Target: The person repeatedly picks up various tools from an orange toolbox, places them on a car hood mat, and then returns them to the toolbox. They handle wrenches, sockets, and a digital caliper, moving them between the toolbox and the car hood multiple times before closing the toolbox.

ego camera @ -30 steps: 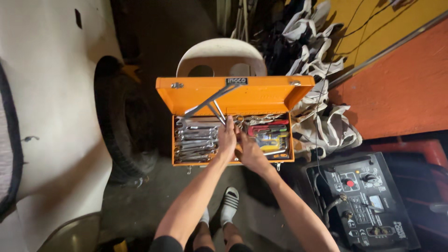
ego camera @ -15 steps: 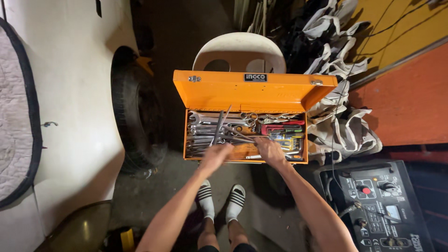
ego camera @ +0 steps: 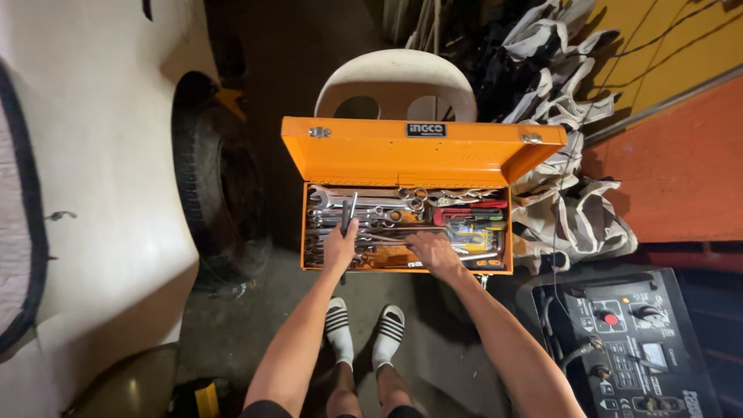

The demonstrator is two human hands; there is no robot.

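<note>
Head view shows the left hand [ego camera: 339, 246] closed in a grip around a thin, dark metal tool [ego camera: 347, 215] that sticks up out of the fist. The right hand [ego camera: 433, 251] lies flat and spread among the tools, and its fingers are not wrapped around anything that can be seen. Both hands are inside the open orange metal toolbox [ego camera: 422, 151], which sits in front of a white plastic chair [ego camera: 395, 81]. To do this well, it seems best to lift the thin tool straight up and slowly, so it does not catch on the others, while the right hand holds the pile down. The tool looks long and skinny, dark near the hand and shiny higher up, and it stands almost upright over the left side of the box. What kind of tool it is, is too small to tell. Around it lie many shiny silver wrenches [ego camera: 356, 203] in a heap, and to the right are tools with red handles [ego camera: 468, 213]. Below the box are two feet in white socks and striped sandals [ego camera: 364, 333]. A black car tyre [ego camera: 213, 186] is on the left, and a dark machine with knobs [ego camera: 627, 340] is at the lower right.
</note>
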